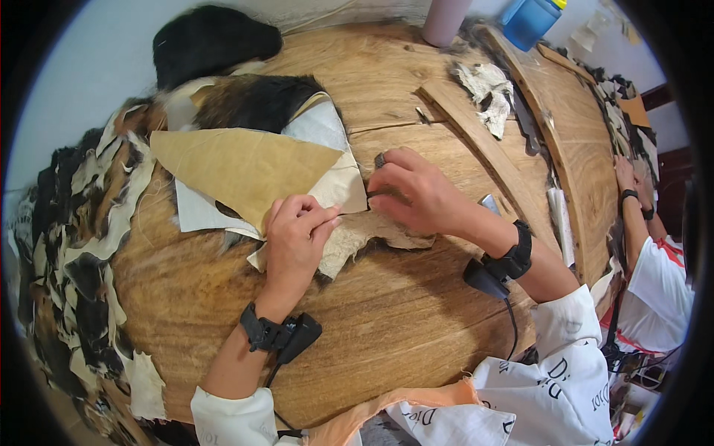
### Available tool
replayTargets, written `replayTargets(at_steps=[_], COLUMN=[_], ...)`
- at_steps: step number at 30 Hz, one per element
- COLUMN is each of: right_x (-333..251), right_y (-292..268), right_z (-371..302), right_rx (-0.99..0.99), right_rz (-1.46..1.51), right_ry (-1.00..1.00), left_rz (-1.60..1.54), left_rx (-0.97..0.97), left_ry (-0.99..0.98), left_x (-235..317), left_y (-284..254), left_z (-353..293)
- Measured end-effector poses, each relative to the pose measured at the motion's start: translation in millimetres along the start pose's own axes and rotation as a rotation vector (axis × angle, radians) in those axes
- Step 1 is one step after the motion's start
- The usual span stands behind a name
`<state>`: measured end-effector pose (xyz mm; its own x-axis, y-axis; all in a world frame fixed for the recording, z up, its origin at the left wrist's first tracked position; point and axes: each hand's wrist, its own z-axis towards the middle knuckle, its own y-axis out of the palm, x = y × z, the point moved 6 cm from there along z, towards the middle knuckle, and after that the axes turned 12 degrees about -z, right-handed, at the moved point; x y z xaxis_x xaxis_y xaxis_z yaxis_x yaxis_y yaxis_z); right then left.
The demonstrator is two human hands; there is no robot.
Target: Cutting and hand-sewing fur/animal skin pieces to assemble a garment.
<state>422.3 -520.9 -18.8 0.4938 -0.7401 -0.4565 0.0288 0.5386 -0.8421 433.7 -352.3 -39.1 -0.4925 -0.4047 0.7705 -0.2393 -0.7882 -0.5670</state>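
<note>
On the worktop (416,312), a tan sheet (242,171) lies left of center; the left hand (301,227) touches its near corner, the right hand (409,189) curls beside a pale piece (346,186); for these 2, clamping cannot be told.

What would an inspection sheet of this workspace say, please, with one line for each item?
Surface: wooden tabletop, grained, crossed by a dark seam.
Job's things: tan sheet over pale pieces, beside black-brown fur; cream hide piece near both hands.
Clutter: fur and hide scraps heaped at left; wooden strips, pale scrap, blue bottle at right.
Grips: left hand at the tan sheet's lower edge; right hand curled, hold unclear.
Cables: black cables from the wrist devices.
Surroundings: co-worker at right; pale wall at left.
</note>
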Motion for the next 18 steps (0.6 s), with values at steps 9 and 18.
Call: replayTargets(at_steps=[9, 18], right_x=[-16.5, -13.7], right_y=[29.0, 37.0], right_z=[5.6, 7.1], right_rx=[-0.006, 0.042], right_rz=[-0.032, -0.075], right_ry=[-0.112, -0.116], left_rz=[0.006, 0.057], left_rx=[-0.003, 0.055], left_ry=[0.001, 0.07], left_x=[1.7, -3.2], left_y=[0.9, -0.4], left_z=[-0.6, 2.1])
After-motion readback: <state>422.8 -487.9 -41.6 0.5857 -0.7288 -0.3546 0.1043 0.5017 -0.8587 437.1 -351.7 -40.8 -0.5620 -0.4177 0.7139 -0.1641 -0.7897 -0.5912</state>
